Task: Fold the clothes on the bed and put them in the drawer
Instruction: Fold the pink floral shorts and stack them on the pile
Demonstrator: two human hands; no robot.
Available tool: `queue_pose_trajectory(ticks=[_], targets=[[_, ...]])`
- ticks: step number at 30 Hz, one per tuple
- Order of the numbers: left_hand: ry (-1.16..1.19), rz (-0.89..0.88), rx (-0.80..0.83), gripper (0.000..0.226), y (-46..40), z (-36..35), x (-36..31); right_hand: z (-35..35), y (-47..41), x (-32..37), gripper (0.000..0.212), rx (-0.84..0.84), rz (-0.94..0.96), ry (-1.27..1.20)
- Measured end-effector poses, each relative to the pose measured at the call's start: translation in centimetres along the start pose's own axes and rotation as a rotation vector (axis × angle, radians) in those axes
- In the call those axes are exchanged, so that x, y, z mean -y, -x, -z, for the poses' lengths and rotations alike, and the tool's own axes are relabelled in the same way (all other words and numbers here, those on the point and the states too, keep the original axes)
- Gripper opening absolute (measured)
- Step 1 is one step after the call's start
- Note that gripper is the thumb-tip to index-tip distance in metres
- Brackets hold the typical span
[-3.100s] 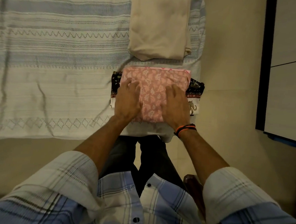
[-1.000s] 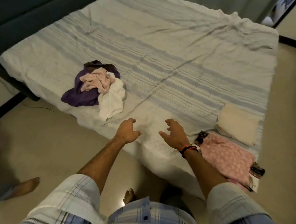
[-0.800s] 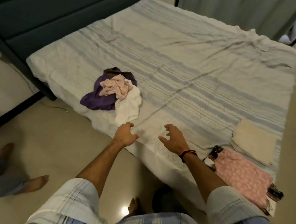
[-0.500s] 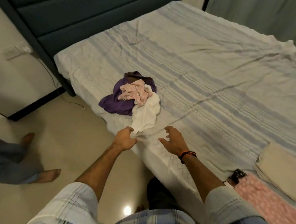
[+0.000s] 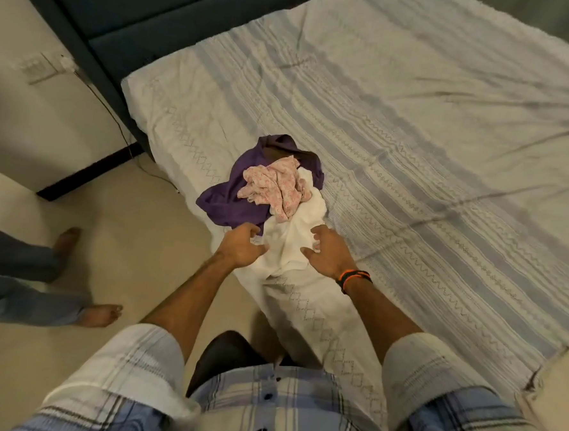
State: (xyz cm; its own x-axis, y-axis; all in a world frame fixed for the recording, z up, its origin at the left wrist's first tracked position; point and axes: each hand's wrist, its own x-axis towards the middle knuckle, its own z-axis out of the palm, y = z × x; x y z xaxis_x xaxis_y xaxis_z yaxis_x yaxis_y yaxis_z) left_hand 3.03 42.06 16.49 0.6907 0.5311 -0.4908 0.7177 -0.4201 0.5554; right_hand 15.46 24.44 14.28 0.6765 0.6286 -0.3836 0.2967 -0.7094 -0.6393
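At the near edge of the bed (image 5: 415,130), a person's left hand (image 5: 241,246) and right hand (image 5: 329,254) reach with fingers loosely spread, gripping nothing, for an unfolded heap: a purple garment (image 5: 226,198), a crumpled pink floral piece (image 5: 275,188) on top, a white cloth (image 5: 291,239) nearest. Picking up the next item is likely in hand; the white cloth must be grasped and pulled free.

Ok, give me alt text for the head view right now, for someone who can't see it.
Both hands reach over the bed's near edge to a crumpled pile: the left hand and right hand, fingers spread, arrive at the white garment, with a pink printed garment and purple garment heaped behind it on the striped bedspread.
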Motion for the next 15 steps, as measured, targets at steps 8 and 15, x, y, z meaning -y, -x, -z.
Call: queue_pose_trajectory(ticks=[8,15], targets=[[-0.005,0.062,0.027,0.056,-7.5,2.7,-0.3,0.4,-8.6,2.1,0.057,0.054,-0.023,0.033],[-0.006,0.041,0.091,0.049,-15.1,4.9,0.0,-0.6,-15.1,4.4,0.054,0.088,-0.093,0.052]])
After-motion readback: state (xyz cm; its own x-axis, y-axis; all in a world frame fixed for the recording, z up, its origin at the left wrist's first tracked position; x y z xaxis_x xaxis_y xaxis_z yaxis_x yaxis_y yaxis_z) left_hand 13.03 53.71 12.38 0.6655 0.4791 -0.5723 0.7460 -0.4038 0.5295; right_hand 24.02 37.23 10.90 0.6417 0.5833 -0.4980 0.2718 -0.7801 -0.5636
